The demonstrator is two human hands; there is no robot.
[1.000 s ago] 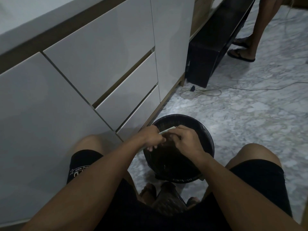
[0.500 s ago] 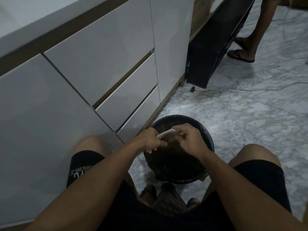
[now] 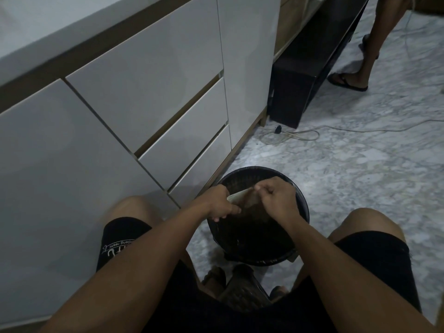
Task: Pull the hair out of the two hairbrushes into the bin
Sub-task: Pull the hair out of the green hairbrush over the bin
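Both hands worked over the mouth of a round black bin [image 3: 298, 188] that stood on the marble floor [image 3: 360, 169] between the person's knees. The left hand [image 3: 217, 203] had its fingers curled around the near end of a pale hairbrush [image 3: 236, 197], holding it above the bin's left side with the brush head pointing to the right. The right hand [image 3: 276, 197] met that head from the right, fingers bent and bunched together at the brush; it appeared to be pinching at the brush's surface, though the hair itself was too dim and small to make out. A brownish blur below the brush, inside the bin, could not be identified. Only one hairbrush could be seen; dark, woven-looking footwear [image 3: 242, 292] showed near the person's feet, just on the near side of the bin.

To the left ran a white cabinet [image 3: 144, 92] with drawer fronts, its base close to the bin's far-left edge. Farther away a dark low unit [image 3: 302, 78] stood against the wall, with a pale cable [image 3: 300, 135] looped on the floor before it. At the far right another person's leg and sandalled foot [image 3: 350, 80] rested on the floor.
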